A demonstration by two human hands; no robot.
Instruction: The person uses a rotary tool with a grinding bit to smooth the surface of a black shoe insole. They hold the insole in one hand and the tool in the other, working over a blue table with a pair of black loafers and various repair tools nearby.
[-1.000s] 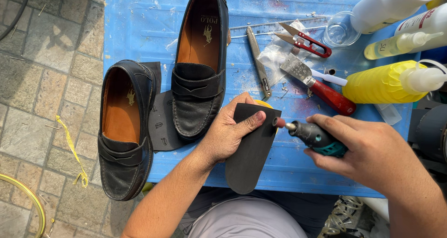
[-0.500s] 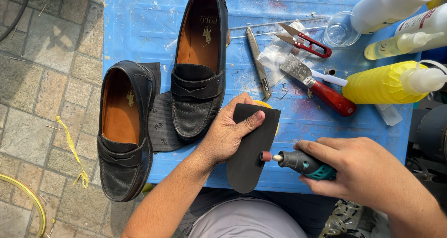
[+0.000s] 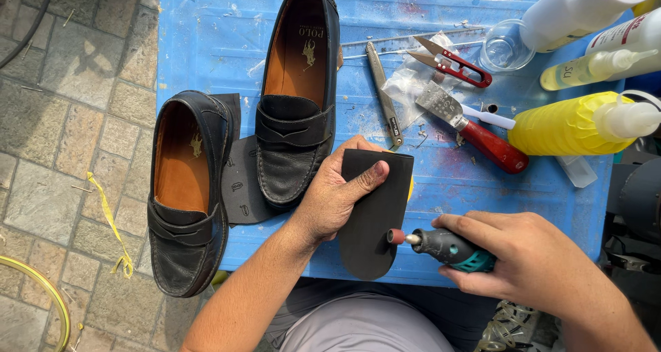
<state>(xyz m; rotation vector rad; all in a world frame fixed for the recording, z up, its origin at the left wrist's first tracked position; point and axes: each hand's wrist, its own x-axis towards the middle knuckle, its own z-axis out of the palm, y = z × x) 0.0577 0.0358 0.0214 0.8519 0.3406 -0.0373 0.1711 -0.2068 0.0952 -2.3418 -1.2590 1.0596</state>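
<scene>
My left hand (image 3: 336,192) holds a black rubber sole piece (image 3: 374,218) flat on the front edge of the blue table (image 3: 206,42), thumb across its top. My right hand (image 3: 530,259) grips a small rotary tool (image 3: 447,246) with a teal body. Its pink grinding tip touches the sole piece's right edge low down. Two black loafers with tan linings lie to the left: one (image 3: 297,90) on the table, the other (image 3: 186,193) overhanging the table's left edge. A second black sole piece (image 3: 239,187) lies between them.
At the back right lie a red-handled scraper (image 3: 475,131), red snips (image 3: 454,64), a metal knife (image 3: 384,94), a clear cup (image 3: 505,47), a yellow bottle (image 3: 571,123) and white bottles (image 3: 585,7). Stone paving (image 3: 62,118) lies left of the table.
My right hand has carried the rotary tool downward along the sole piece's right edge, from near the top to low down. My left hand keeps hold of the sole piece.
</scene>
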